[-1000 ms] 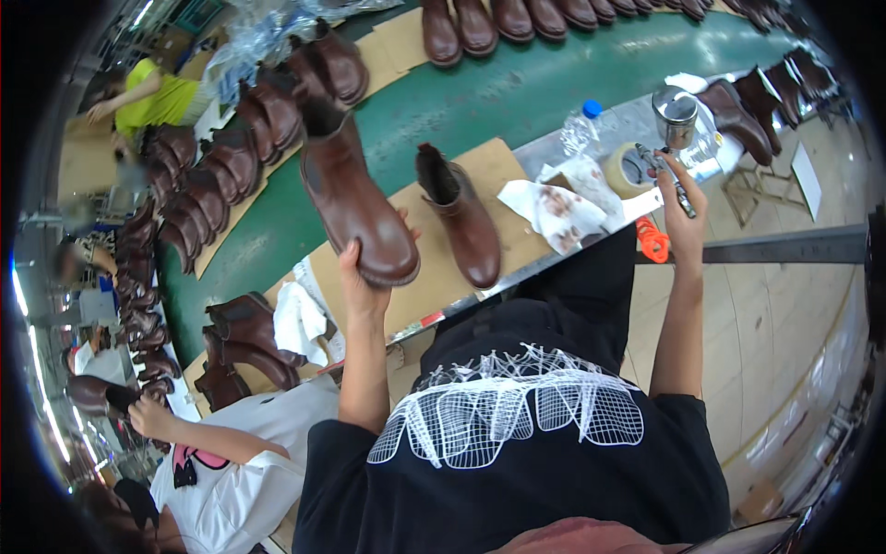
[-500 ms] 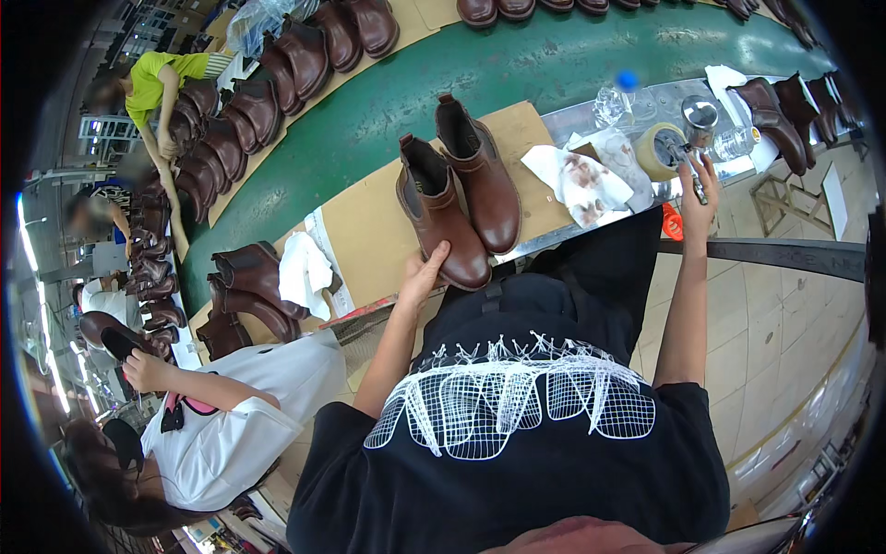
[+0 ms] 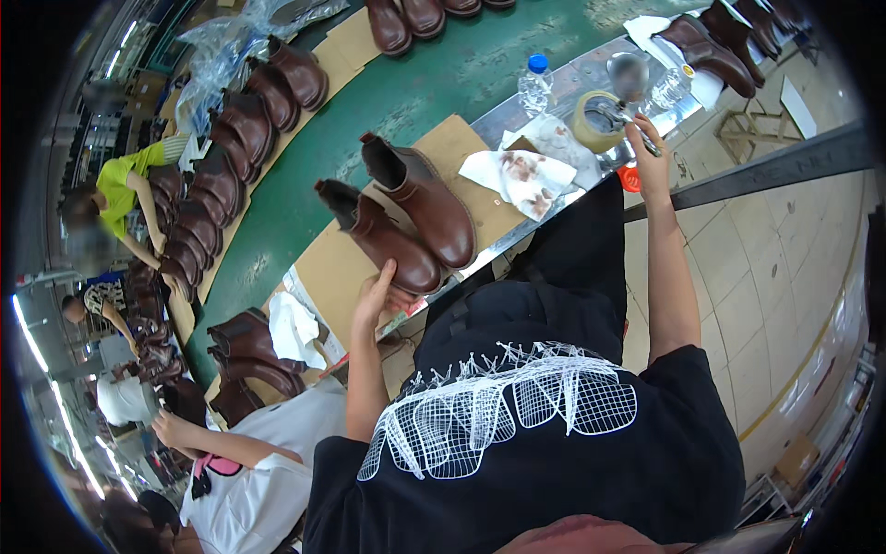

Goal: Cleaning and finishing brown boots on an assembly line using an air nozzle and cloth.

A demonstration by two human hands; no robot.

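Note:
A pair of brown ankle boots stands on a sheet of cardboard (image 3: 323,294) along the near table edge. My left hand (image 3: 371,300) grips the toe of the left boot (image 3: 374,231), thumb on top and fingers low at its side. The right boot (image 3: 432,208) stands close against it. Over to the right, my right hand (image 3: 651,157) holds a slim silver-and-dark tool (image 3: 652,140) by its handle. Its far end reaches to a yellowish jar (image 3: 585,129), and I cannot make out the tip. A stained white cloth (image 3: 526,180) lies between boots and jar.
Clear plastic bottles, one blue-capped (image 3: 535,88), and a round metal container (image 3: 628,74) stand near the jar. More brown boots (image 3: 245,346) and a white cloth (image 3: 293,328) lie left. Beside me sits a co-worker in white (image 3: 254,499). A metal bar (image 3: 766,174) crosses at right.
The whole view has swung, so the boots and table appear farther left. My left hand stays at the boot's toe. My right hand keeps the tool by the jar.

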